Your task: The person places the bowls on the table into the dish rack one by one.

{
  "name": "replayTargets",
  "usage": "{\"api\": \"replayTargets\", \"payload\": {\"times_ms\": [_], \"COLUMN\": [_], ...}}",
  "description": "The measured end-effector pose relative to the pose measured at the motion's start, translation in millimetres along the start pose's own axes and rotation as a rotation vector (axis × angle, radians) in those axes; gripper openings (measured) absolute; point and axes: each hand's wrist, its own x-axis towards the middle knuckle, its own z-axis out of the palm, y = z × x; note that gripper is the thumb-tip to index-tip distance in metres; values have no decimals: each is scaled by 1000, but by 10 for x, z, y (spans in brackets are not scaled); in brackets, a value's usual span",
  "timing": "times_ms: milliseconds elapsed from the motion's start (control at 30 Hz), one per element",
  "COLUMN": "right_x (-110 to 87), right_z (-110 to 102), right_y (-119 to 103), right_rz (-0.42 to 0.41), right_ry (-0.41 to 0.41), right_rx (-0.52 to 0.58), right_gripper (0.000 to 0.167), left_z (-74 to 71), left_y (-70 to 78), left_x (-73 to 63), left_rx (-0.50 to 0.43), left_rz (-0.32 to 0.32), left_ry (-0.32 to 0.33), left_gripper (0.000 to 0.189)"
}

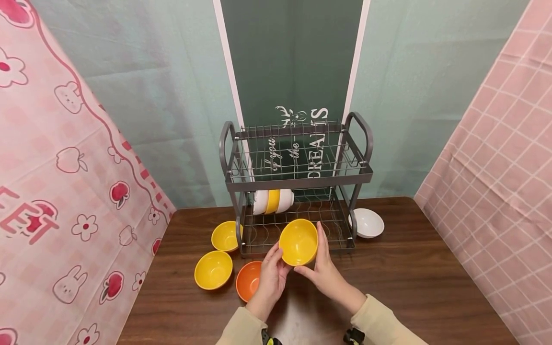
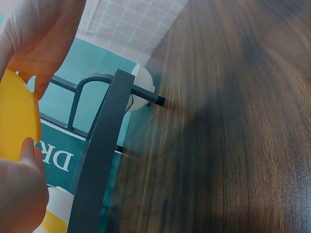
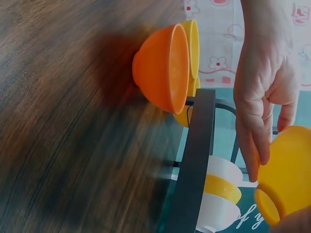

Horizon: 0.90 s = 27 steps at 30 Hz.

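A yellow bowl is held between both hands in front of the rack, its inside facing the head camera. My left hand grips its left edge, thumb at the rim. On the other side my right hand holds it, fingers along the right edge and thumb near the lower rim. The bowl's underside and foot ring show in the right wrist view. Behind it stands a dark two-tier dish rack. On the lower tier, white bowls and a yellow bowl stand on their sides, nested in a row.
Left of the rack, two yellow bowls sit on the wooden table. An orange bowl is beside them, partly behind my left hand. A white bowl lies at the rack's right side. Patterned curtains line the table's sides.
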Motion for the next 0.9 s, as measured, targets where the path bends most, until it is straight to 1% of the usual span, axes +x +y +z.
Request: {"api": "replayTargets", "payload": {"times_ms": [200, 300, 333, 467, 567, 633, 733, 900], "right_x": [33, 45, 48, 64, 76, 86, 113, 173], "right_z": [24, 35, 40, 79, 111, 124, 126, 105], "right_y": [0, -23, -30, -49, -57, -59, -59, -41], "right_rz": [6, 17, 10, -62, -124, -136, -127, -95], "right_ry": [-2, 0, 2, 34, 53, 59, 64, 73], "right_rx": [15, 46, 56, 44, 4, -5, -5, 6], "right_gripper": [115, 112, 110, 107, 106, 106, 106, 106], "left_z": [-19, -29, -34, -58, -66, -68, -69, -83], "left_y": [-7, -15, -17, -27, -15, 4, 45, 91], "left_x": [38, 54, 54, 57, 63, 69, 87, 141], "left_rx": [-10, -7, 0, 33, 74, 111, 155, 180], "left_rz": [-10, -22, -23, -43, -51, -42, -32, -28], "left_ry": [-14, -46, -66, -143, -179, -197, -215, -259], "left_gripper": [50, 50, 50, 49, 48, 49, 50, 50]}}
